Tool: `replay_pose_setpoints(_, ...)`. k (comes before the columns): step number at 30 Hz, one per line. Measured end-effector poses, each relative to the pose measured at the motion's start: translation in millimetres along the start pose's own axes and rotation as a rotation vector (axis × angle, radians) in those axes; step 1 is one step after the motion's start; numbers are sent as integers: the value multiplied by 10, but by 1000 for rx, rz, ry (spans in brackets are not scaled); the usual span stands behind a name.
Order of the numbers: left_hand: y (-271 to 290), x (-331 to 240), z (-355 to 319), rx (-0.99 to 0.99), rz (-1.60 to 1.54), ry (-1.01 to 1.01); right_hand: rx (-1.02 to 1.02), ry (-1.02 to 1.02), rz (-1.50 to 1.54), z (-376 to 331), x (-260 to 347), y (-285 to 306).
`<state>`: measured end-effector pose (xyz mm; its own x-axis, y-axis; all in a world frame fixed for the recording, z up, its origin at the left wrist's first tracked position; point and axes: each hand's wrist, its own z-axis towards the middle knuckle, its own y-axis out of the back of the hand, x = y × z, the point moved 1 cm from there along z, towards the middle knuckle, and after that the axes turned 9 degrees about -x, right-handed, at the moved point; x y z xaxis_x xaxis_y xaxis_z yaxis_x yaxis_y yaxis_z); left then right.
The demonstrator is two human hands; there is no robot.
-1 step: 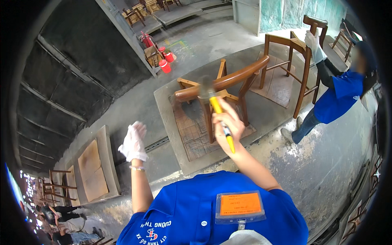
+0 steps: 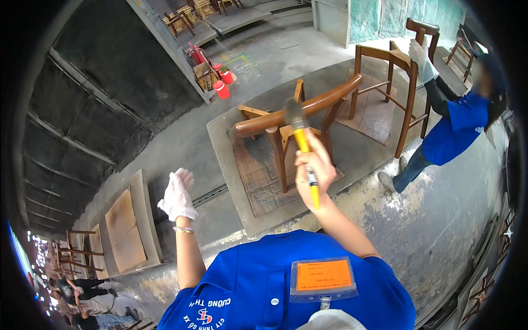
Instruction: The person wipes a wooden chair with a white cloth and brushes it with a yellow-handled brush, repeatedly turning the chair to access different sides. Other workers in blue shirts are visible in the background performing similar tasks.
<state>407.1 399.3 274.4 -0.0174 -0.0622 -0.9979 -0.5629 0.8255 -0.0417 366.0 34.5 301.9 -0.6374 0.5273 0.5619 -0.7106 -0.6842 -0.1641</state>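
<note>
My right hand point(image 2: 316, 173) is bare and wrapped round the yellow handle of a paintbrush point(image 2: 302, 140). The brush's dark, motion-blurred bristles overlap the curved brown top rail of a wooden chair frame point(image 2: 330, 100); whether they touch it I cannot tell. This chair frame has several legs and lighter bare-looking braces beneath the rail. My left hand point(image 2: 177, 195), in a thin white glove, is held in the air left of the chair, fingers stretched out and holding nothing.
The chair stands on brown cardboard point(image 2: 258, 187) over a grey platform point(image 2: 223, 140). At the right a co-worker point(image 2: 456, 126) in blue grips another wooden chair frame point(image 2: 410, 66). Red buckets point(image 2: 221, 89) stand at the back. A second platform point(image 2: 151, 220) lies left, near a small chair frame point(image 2: 82, 253).
My right hand and the paintbrush have moved slightly right along the top rail. My left hand has barely shifted, a little down and left.
</note>
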Motion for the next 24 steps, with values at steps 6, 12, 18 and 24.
replay_pose_setpoints(6,-335,130,25,138,33,-148,167,-70,157,-98,-159,-134)
replay_pose_setpoints(12,-751,9,12,212,88,-275,-359,-130,-166,645,-909,388)
replay_pose_setpoints(18,-1810,454,-417,537,219,-114,248,-219,324,198,-709,402)
replay_pose_setpoints(24,-2746,815,-858,333,228,-206,-33,-756,323,-255,-1099,1421)
